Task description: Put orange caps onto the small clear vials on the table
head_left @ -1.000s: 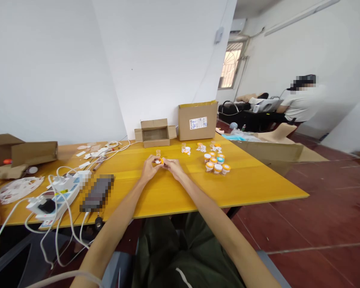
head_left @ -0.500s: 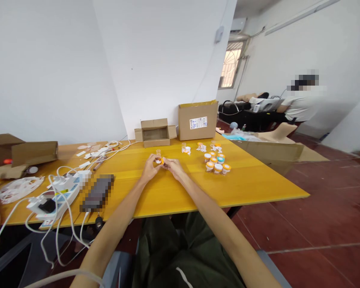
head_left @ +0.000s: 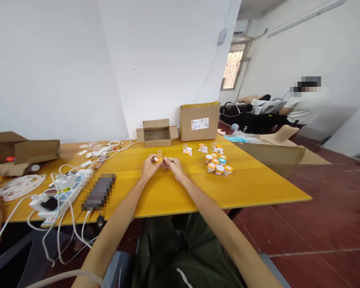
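Note:
In front of me my left hand point(head_left: 149, 166) is closed on an orange lid point(head_left: 159, 161) with small white pieces at it. Close on its right, my right hand point(head_left: 174, 167) has its fingers pinched together; what they hold, if anything, is too small to make out. A clear small cup point(head_left: 160, 152) stands just behind the lid. To the right is a cluster of small clear jars with orange, white and teal lids point(head_left: 219, 169). Behind these lie little heaps of white pieces point(head_left: 203, 149), with open clear cups and loose lids among them.
A small open carton point(head_left: 157, 138) and a taller labelled cardboard box point(head_left: 199, 122) stand against the wall. On the left are a power strip point(head_left: 75, 192) with tangled white cables, a blurred-out phone point(head_left: 99, 192) and another open carton point(head_left: 37, 151). A person sits far right.
My right fingers have drawn slightly away from the orange lid, which my left hand still holds. The view has shifted a little; the things on the table look unmoved.

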{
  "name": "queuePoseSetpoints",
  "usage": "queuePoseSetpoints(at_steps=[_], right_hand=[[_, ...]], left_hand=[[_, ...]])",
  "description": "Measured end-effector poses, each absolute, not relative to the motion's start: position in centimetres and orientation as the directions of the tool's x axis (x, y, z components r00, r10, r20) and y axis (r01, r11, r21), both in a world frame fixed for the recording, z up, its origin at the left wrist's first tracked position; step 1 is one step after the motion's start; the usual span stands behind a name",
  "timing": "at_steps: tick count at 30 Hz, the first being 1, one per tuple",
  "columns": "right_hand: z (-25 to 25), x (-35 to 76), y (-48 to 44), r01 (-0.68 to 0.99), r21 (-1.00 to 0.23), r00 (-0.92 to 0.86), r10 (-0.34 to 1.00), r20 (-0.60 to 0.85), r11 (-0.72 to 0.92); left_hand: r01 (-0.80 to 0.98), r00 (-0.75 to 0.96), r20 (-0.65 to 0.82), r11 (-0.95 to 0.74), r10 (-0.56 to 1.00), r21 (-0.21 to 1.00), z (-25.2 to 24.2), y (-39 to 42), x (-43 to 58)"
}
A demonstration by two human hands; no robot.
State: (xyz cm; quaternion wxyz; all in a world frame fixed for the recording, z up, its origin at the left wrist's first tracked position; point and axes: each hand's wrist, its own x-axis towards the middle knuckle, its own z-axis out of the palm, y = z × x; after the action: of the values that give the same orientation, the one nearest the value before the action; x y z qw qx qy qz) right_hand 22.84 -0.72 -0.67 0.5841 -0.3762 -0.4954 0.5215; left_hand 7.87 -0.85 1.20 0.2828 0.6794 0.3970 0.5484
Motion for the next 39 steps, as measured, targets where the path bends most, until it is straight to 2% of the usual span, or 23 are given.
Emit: queuePoseSetpoints(at_steps=[3,6,10,15,19,24,28,32,35,39], right_hand=[[-1.1,23.3,0.4,-0.037,-0.959,0.087,0.957,0.276,0.280],[-1.2,23.6,1.5,0.258,-0.897,0.129,0.908,0.399,0.357],[-0.9,23.1,2.7,0.602,-0.692,-0.020,0.874,0.486,0.398],[-0.2,22.3,4.1,0.731,-0.492,-0.211,0.843,0.495,0.472],[0.3,22.2,3.9,0.756,-0.441,-0.268,0.844,0.465,0.484],[0.3,23.0,1.8,0.710,-0.566,-0.153,0.876,0.457,0.420],[-0.2,24.3,0.3,0.501,-0.739,-0.057,0.869,0.492,0.451],[-0.6,25.5,-0.6,0.210,-0.880,0.019,0.898,0.439,0.426],[-0.6,25.7,-1.2,0.067,-0.908,0.042,0.908,0.417,0.414],[-0.2,25.4,-1.7,0.061,-0.895,0.036,0.896,0.444,0.441]], left_hand=[[0.172,0.006,0.466,-0.460,0.885,0.871,1.2,-0.4,7.5],[0.145,-0.055,0.405,-0.394,0.913,0.908,1.1,0.0,7.1],[0.150,-0.058,0.343,-0.332,0.937,0.931,0.5,0.3,6.5],[0.166,-0.015,0.305,-0.298,0.952,0.940,-0.1,0.9,6.3],[0.157,0.021,0.304,-0.303,0.952,0.940,-0.3,1.1,6.4],[0.131,0.059,0.313,-0.318,0.948,0.939,-0.3,0.9,6.6],[0.126,0.058,0.317,-0.322,0.947,0.938,-0.6,1.0,6.8],[0.129,0.103,0.297,-0.309,0.949,0.942,-0.6,0.9,6.9],[0.132,0.156,0.286,-0.307,0.945,0.943,-0.5,0.6,6.9],[0.152,0.192,0.295,-0.325,0.936,0.933,-0.2,0.3,6.9]])
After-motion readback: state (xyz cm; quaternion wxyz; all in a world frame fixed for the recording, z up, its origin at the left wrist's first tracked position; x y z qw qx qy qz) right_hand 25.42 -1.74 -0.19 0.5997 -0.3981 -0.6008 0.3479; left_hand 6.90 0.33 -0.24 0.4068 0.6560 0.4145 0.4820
